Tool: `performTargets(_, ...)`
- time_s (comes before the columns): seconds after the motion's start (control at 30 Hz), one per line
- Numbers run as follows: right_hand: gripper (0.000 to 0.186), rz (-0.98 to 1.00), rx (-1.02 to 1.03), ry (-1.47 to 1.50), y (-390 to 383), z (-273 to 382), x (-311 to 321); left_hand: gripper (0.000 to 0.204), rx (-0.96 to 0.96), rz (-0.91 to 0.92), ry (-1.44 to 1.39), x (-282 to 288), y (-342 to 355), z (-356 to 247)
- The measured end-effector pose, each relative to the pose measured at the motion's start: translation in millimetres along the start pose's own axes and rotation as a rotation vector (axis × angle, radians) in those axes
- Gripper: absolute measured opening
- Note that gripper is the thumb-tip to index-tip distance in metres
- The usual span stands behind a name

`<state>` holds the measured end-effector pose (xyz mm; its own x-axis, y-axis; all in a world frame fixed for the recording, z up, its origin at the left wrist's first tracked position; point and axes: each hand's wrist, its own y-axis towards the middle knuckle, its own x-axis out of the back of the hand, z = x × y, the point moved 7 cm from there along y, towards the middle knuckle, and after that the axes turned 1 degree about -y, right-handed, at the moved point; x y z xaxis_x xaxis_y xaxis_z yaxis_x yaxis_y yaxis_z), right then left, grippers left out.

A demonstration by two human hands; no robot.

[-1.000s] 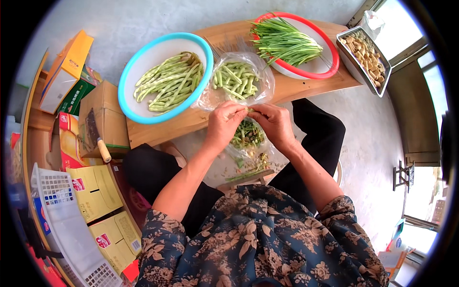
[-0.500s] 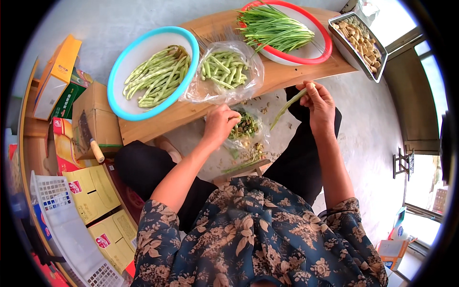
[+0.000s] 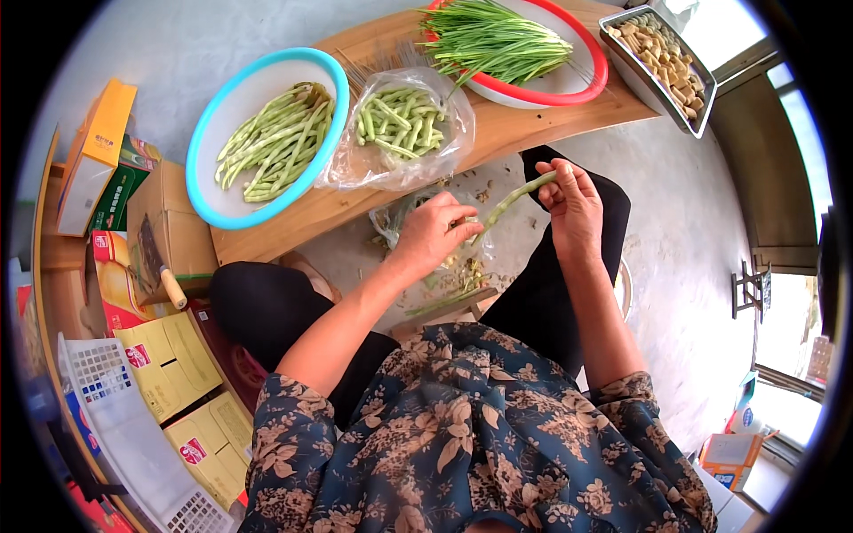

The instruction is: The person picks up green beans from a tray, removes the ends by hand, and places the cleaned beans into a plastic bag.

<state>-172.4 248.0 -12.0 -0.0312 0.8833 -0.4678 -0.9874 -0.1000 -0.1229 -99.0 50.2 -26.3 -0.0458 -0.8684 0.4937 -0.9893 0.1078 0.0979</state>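
Head view: your right hand (image 3: 573,200) and left hand (image 3: 435,233) each pinch shut on one end of the green bean (image 3: 515,197), mid-frame, above the scrap bag (image 3: 444,266). Risk: uneven pull snaps it, and the piece drops onto the floor (image 3: 675,266).

Green beans (image 3: 274,142) fill a white bowl with a light-blue rim (image 3: 206,191); green stalks (image 3: 493,40) lie in a red-rimmed white basin (image 3: 593,75). The blouse (image 3: 471,435) is dark teal with tan flowers.
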Motion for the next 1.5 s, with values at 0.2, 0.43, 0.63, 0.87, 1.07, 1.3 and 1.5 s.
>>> performTargets(0.2,0.019,-0.005,-0.003,-0.020,-4.9,-3.2,-13.9,0.023,0.097,0.035,-0.102,5.0,-2.5,3.6)
performTargets(0.43,0.041,0.021,0.803,-1.658,-41.7,48.0,-73.7,0.009,-0.128,-0.057,0.287,27.2,-11.0,-11.4)
performTargets(0.63,0.024,0.711,0.765,-1.637,-51.8,-21.8,-104.7,0.007,-0.186,-0.018,0.407,25.6,-10.5,-22.9)
performTargets(0.87,0.012,0.478,0.450,-1.064,-39.5,-17.8,-93.2,0.011,-0.078,-0.173,-0.138,41.3,-10.5,-4.9)
performTargets(1.07,0.012,0.225,-0.099,-0.408,-31.0,-51.3,-59.4,0.013,0.049,-0.154,-0.170,34.4,-6.5,10.1)
performTargets(1.3,0.016,0.061,-0.006,0.054,3.6,-10.8,-12.9,0.014,0.094,-0.126,0.020,30.2,-12.5,57.2)
performTargets(1.5,0.017,-0.103,0.082,0.214,16.9,29.6,34.9,0.012,0.141,-0.006,0.180,23.3,-17.0,82.4)
